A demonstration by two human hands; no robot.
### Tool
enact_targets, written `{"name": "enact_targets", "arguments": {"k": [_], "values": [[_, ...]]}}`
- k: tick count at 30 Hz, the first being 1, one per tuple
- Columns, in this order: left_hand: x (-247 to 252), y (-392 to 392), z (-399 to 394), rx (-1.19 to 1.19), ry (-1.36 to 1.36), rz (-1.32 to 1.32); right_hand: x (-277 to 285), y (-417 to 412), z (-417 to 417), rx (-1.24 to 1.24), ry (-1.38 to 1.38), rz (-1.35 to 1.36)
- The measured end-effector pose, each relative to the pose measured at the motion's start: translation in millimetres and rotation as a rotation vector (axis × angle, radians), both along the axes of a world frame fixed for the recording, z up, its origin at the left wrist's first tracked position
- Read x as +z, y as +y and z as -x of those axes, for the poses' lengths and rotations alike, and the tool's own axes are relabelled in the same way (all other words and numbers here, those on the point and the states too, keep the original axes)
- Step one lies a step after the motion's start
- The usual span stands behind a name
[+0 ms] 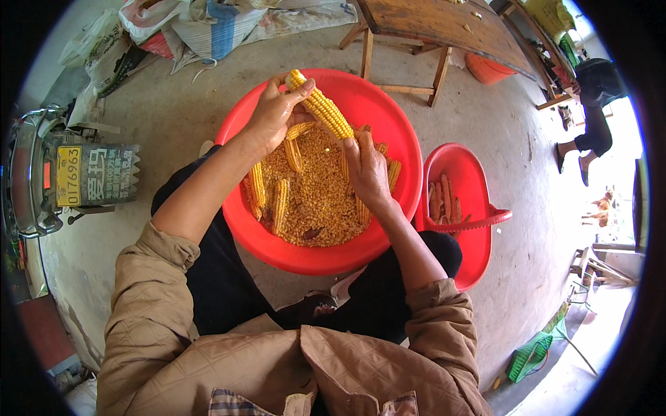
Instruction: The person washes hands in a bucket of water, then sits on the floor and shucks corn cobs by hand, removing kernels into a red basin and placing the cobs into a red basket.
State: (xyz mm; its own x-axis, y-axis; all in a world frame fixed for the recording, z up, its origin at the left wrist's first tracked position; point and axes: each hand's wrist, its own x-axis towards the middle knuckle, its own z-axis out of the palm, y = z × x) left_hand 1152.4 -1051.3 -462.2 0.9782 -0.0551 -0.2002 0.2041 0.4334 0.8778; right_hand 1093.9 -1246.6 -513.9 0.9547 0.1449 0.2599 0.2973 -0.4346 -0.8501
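Above a round red plastic basin (322,265), both hands hold one ear of yellow corn (328,111) slantwise. My left hand (276,112) grips its upper end, the thumb lying across the kernels. At the lower end, my right hand (368,166) has its thumb and fingers closed on the tip. Loose corn kernels (322,197) cover the bottom of the basin. Several more ears lie on them, among them a partly stripped ear (281,206) and others at the left and right sides. A small dark reddish piece (312,233) rests on the kernels.
A red plastic basket (476,260) holding bare corncobs (446,200) touches the basin's right side. Beyond the basin are a wooden table (416,21) and woven sacks (208,31). A vehicle's rear (31,171) is at left. Another person's legs (593,130) show at far right.
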Motion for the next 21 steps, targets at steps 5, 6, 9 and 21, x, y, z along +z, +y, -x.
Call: {"name": "enact_targets", "arguments": {"k": [5, 6, 9, 21], "values": [[-1, -7, 6, 0.073, -0.004, 0.007, -4, 7, -4, -0.189, -0.049, 0.067], [2, -10, 9, 0.085, -0.005, -0.002, -3, 9, -5, -0.219, -0.025, -0.013], [6, -15, 14, 0.105, -0.035, -0.059, 5, 14, -5, -0.254, 0.429, -0.386], [-3, -1, 7, -0.044, -0.085, -0.009, 6, -14, -12, 0.213, 1.084, -0.983]]}}
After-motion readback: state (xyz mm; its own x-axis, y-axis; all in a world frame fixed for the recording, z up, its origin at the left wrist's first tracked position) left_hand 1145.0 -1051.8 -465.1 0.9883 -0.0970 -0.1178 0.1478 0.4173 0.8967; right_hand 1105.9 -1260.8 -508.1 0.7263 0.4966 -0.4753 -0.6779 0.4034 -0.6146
